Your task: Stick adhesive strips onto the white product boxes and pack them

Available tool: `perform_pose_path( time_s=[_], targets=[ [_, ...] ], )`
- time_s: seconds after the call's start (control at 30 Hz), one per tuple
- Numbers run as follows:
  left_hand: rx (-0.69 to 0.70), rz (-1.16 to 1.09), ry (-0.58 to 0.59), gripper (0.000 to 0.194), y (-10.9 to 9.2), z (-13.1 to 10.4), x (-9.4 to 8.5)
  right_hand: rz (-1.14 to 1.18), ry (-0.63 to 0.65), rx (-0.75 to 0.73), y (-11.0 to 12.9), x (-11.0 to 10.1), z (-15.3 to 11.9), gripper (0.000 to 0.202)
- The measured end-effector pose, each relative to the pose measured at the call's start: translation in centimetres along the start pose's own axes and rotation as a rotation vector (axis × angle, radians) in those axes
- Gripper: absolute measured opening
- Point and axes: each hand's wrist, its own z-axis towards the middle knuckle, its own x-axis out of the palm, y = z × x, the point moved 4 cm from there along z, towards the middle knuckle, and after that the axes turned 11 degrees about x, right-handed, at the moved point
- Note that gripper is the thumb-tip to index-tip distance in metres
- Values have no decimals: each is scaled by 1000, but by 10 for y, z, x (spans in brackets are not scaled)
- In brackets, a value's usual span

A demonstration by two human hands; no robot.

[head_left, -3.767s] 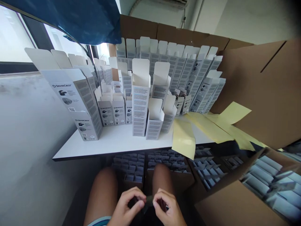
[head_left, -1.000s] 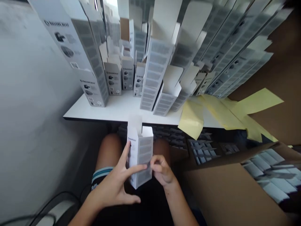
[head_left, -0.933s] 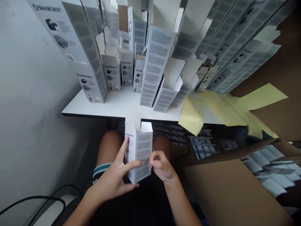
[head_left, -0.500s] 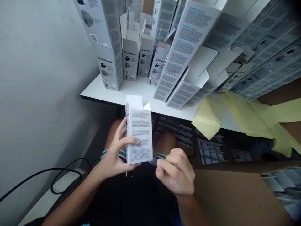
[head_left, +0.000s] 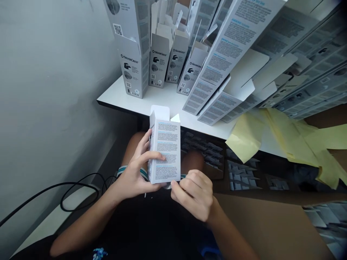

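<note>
My left hand (head_left: pixel 135 173) is closed around a small printed carton (head_left: pixel 166 151) held above my lap. Its top flaps stand up, and a side with several paragraphs of small print faces me. The thumb lies under the carton's lower end, and one finger crosses the printed side. At the bottom right corner, my right hand (head_left: pixel 193 195) pinches a small clear sticker (head_left: pixel 167 186) between thumb and forefinger. The sticker is right by the lower edge; whether it touches the carton I cannot tell.
Several similar cartons (head_left: pixel 158 65) with raised flaps stand on the white table (head_left: pixel 115 95). Yellow backing paper (head_left: pixel 245 137) hangs over its edge. Brown cardboard (head_left: pixel 271 220) and boxes of packed cartons (head_left: pixel 241 175) lie below right. A black cable (head_left: pixel 54 184) loops at left.
My right hand has moved left with the clear sticker, up to the carton's bottom corner. My left hand still holds the carton. The camera view has shifted slightly.
</note>
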Motion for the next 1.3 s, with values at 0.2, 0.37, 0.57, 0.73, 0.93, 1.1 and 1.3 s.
perform_pose_path(
  time_s=[0.2, 0.37, 0.57, 0.73, 0.93, 1.1, 1.3],
  targets=[
    [-53, -16, 2, 50, 1, -2, 2, 1, 28, -5, -4, 3, -2, 10],
    [-75, -49, 11, 50, 2, -3, 2, 75, 131, 45, -8, -1, -3, 14],
    [-89, -57, 38, 52, 1, -5, 2, 500, -11, 382, -15, -10, -4, 15],
    [-96, -91, 36, 50, -1, -4, 7, 409, 3, 443, -6, 4, -5, 19],
    [-89, -107, 52, 49, -7, -5, 8, 313, -85, 530, -2, 10, -18, 21],
    [67, -9, 54, 44, -11, -3, 11, 271, -116, 447, -3, 10, -29, 43],
    [187, -10, 122, 44, 10, 1, 24, 954, -2, 925, -36, 23, -44, 117]
  ],
)
